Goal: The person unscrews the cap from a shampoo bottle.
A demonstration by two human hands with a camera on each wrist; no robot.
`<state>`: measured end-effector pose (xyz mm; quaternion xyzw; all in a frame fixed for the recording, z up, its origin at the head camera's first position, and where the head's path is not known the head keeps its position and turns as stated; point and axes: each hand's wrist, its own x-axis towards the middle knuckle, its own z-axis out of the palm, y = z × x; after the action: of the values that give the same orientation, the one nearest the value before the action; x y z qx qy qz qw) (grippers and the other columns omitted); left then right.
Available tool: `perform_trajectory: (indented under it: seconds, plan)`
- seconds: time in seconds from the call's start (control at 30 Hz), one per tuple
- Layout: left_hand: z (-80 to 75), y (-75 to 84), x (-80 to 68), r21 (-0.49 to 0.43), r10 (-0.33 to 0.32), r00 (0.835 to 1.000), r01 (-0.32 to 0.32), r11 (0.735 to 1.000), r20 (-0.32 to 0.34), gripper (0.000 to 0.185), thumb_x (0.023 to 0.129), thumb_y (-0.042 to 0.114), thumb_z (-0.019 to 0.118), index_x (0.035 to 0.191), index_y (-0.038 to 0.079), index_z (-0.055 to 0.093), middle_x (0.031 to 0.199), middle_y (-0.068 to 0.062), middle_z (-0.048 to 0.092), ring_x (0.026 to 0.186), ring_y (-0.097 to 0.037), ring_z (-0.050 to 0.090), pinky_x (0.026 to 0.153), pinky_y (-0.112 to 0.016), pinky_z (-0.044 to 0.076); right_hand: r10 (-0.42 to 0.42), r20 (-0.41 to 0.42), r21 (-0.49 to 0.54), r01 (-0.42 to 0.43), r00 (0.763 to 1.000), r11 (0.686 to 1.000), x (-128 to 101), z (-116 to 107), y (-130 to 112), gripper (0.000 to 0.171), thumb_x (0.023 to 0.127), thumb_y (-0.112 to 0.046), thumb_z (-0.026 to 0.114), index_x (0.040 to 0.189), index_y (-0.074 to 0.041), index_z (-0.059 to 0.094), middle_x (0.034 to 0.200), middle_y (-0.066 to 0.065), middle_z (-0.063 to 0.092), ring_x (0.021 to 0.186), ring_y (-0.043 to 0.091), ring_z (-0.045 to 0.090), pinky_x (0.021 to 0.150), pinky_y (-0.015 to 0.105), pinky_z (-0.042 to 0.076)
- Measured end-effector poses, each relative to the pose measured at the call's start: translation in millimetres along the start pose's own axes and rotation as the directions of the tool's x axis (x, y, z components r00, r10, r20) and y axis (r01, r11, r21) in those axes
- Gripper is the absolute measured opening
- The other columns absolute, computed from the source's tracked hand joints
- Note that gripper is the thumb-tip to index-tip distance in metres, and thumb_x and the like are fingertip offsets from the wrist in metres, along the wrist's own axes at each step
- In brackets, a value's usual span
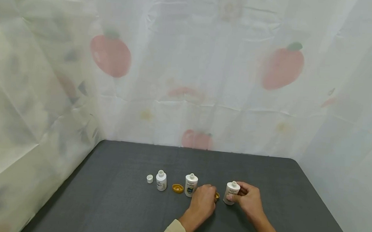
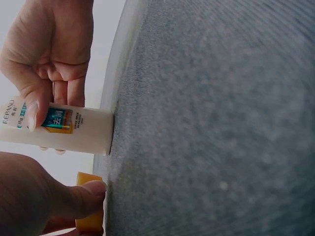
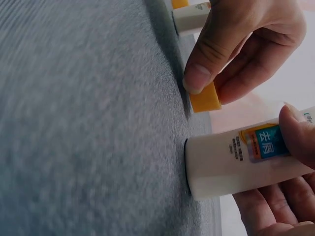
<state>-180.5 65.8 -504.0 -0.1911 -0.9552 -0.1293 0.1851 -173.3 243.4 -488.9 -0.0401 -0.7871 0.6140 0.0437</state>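
Observation:
On the right of the head view, my right hand (image 1: 249, 200) grips a white bottle (image 1: 231, 193) with an open neck; it stands upright on the table. The right wrist view shows its teal and orange label (image 3: 268, 142). Just left of it, my left hand (image 1: 203, 201) pinches a yellow cap (image 1: 217, 196) at the tabletop, thumb on one side. In the left wrist view the cap (image 2: 89, 206) sits close beside the bottle (image 2: 88, 130), apart from it. A second white bottle (image 1: 190, 185), also uncapped, stands left of my left hand.
Further left are another yellow cap (image 1: 177, 188), a smaller uncapped white bottle (image 1: 161, 180) and a small white cap (image 1: 149, 178). All rest on a dark grey table (image 1: 112, 196). Pale curtains (image 1: 189, 60) printed with fruit hang behind the table and at its sides.

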Motion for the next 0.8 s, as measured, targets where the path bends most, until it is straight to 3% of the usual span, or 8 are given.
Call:
perform_trajectory:
  seconds: [0.2,0.37,0.53,0.67,0.8]
  plan:
    - [0.5,-3.1,-1.6,-0.006,-0.003,1.0,0.003,1.0,-0.009,0.019,0.072,0.01,0.088,0.069,0.014,0.069,0.066,0.0,0.064,0.062,-0.019,0.065,0.056,-0.032,0.053,-0.024,0.035,-0.032,0.025,0.999,0.999,-2.3,1.9,0.0,0.051,0.077,0.009,0.085,0.126,0.008,0.068,0.121,0.024,0.073,0.105,0.024,0.075,0.082,0.028,0.062]
    - [-0.6,-4.9,-1.4,-0.02,-0.009,1.0,0.009,1.0,0.004,0.018,0.073,0.007,0.086,0.069,0.014,0.069,0.066,0.0,0.064,0.063,-0.019,0.065,0.058,-0.033,0.054,-0.089,0.07,-0.162,0.099,0.994,0.982,-1.7,1.5,-1.4,0.052,0.072,0.009,0.088,0.121,0.003,0.071,0.115,0.019,0.075,0.104,0.024,0.074,0.084,0.03,0.062]
    - [0.2,-7.0,0.7,-0.04,0.029,0.999,-0.029,0.999,-0.019,0.02,0.071,0.005,0.086,0.069,0.014,0.068,0.066,0.002,0.062,0.061,-0.016,0.062,0.057,-0.031,0.053,-0.112,0.121,-0.217,0.137,0.986,0.966,-1.8,-4.8,-8.1,0.061,0.075,0.006,0.088,0.131,0.0,0.065,0.125,0.019,0.071,0.115,0.033,0.072,0.09,0.038,0.062]
    - [-9.3,-3.8,-1.4,-0.058,0.075,0.996,-0.077,0.995,-0.038,0.017,0.076,0.015,0.089,0.085,0.014,0.075,0.084,0.004,0.072,0.078,-0.014,0.07,0.069,-0.03,0.058,-0.181,0.157,-0.343,0.225,0.971,0.912,-5.9,-13.2,-21.9,0.063,0.086,-0.011,0.086,0.142,-0.005,0.058,0.139,0.019,0.066,0.13,0.039,0.063,0.104,0.054,0.055]
    - [-43.4,0.3,-6.4,-0.128,0.156,0.982,-0.168,0.977,-0.103,0.026,0.086,0.024,0.085,0.109,0.013,0.079,0.112,0.002,0.077,0.108,-0.015,0.073,0.094,-0.03,0.06,-0.267,0.181,-0.465,0.321,0.947,0.825,-13.3,-19.7,-41.3,0.068,0.095,-0.034,0.078,0.152,-0.007,0.05,0.153,0.022,0.055,0.141,0.047,0.051,0.107,0.068,0.046]
